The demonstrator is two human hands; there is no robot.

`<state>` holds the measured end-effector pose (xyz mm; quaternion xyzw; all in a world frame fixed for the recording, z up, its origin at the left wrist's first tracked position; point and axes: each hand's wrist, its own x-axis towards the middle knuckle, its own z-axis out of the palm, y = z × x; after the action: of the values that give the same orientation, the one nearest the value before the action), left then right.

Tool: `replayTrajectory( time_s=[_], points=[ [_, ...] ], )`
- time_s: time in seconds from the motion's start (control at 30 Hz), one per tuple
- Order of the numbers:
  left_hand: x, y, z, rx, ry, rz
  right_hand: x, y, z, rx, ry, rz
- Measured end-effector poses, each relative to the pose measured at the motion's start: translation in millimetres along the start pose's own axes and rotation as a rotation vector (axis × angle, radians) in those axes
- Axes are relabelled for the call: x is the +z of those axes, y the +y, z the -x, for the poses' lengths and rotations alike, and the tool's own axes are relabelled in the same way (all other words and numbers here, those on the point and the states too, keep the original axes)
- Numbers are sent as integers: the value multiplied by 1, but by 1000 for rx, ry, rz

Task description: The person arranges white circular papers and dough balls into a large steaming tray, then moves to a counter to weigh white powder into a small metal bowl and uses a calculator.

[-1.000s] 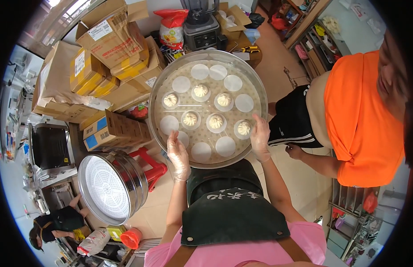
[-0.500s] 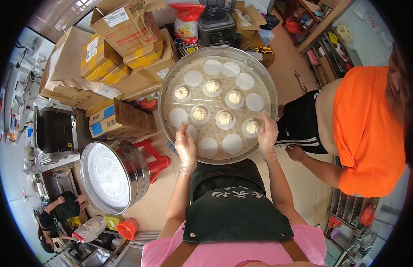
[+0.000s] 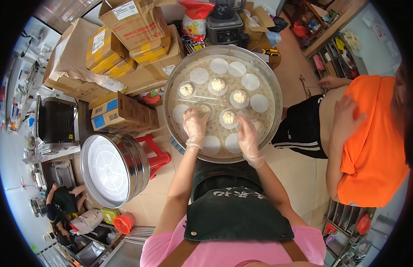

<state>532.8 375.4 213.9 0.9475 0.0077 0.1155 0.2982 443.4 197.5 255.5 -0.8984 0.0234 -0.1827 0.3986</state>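
Observation:
A wide round metal steamer tray rests before me, above my lap. Pleated white buns, such as this bun, sit on round paper liners on its pale speckled lining. My left hand, in a clear plastic glove, has its fingertips curled on a bun and hides part of it. Also gloved, my right hand reaches over the near right of the tray. Its fingers are apart, the tips close beside the front middle bun; contact is unclear. Another bun lies partly behind this hand.
Stacked perforated steamer trays stand at left on a red stool. Cardboard boxes pile up beyond, near a blender. A person in an orange shirt stands close at right. Another person is at far left.
Both my hands have moved from the tray's near rim inward over the buns. My left fingers now reach one bun. The person at right has raised a hand to the shirt.

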Motion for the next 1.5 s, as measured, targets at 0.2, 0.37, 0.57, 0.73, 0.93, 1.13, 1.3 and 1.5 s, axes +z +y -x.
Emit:
replayTrajectory(
  time_s=[0.2,0.37,0.57,0.73,0.93,1.13,1.3,1.5],
  points=[
    [26,2,-9,18,-9,-165,-10,3,14,-29,-27,-104],
    [29,5,-11,1,-56,-82,-18,14,21,4,-19,-89],
    [26,7,-14,-50,-109,-51,-23,12,20,18,-12,-120],
    [8,8,-27,-169,-147,425,-30,30,-22,396,-135,-666],
    [-36,-55,-43,-872,-149,2012,-36,64,-85,692,74,-1620],
    [-59,-62,-24,-616,-215,1784,-69,74,-60,594,153,-1445],
    [-66,-54,2,-309,-72,1190,-84,63,-30,477,186,-729],
    [-64,-36,17,-229,-91,986,-71,82,-20,457,259,-733]
  ],
)
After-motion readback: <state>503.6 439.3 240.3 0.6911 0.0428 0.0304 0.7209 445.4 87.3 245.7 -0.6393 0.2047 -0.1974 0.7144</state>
